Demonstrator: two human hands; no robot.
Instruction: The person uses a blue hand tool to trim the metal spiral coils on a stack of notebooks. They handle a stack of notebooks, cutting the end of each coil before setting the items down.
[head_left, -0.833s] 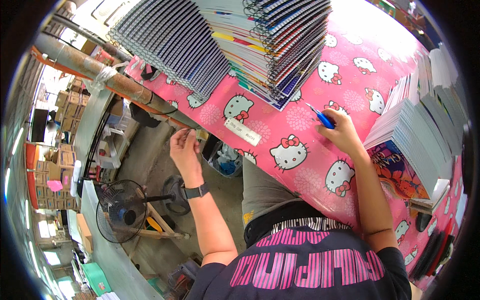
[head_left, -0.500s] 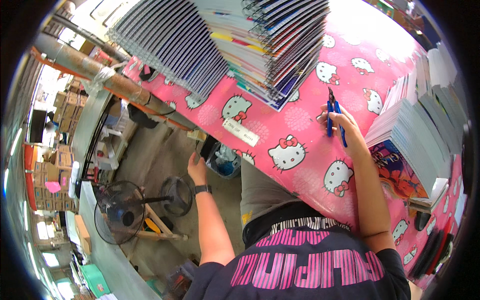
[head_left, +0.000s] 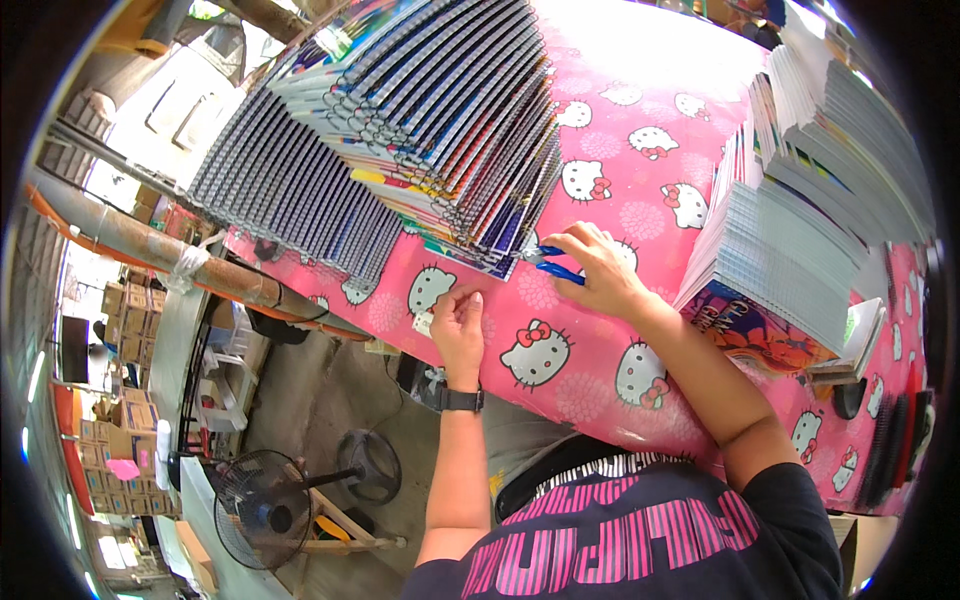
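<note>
My right hand (head_left: 600, 268) is closed round a pair of blue-handled cutting pliers (head_left: 562, 272), whose jaws point left at the lower corner of a tall stack of wire-bound notebooks (head_left: 450, 130). Whether the jaws touch the stack I cannot tell. My left hand (head_left: 458, 325), with a dark band at the wrist, is over the table's near edge with its fingers curled together. It partly covers a small white paper slip (head_left: 423, 323) on the pink cat-patterned tablecloth (head_left: 585, 385). What its fingers hold, if anything, is hidden.
More wire-bound notebooks (head_left: 290, 190) lean left of the tall stack. On the right are piles of unbound books (head_left: 770, 270) with a colourful cover showing. A rusty pipe (head_left: 200, 255) runs along the table's left side. A black fan (head_left: 262, 510) stands below.
My left hand has risen from below the table edge onto the cloth beside the slip. My right hand has brought the pliers left to the notebook stack. The view has shifted.
</note>
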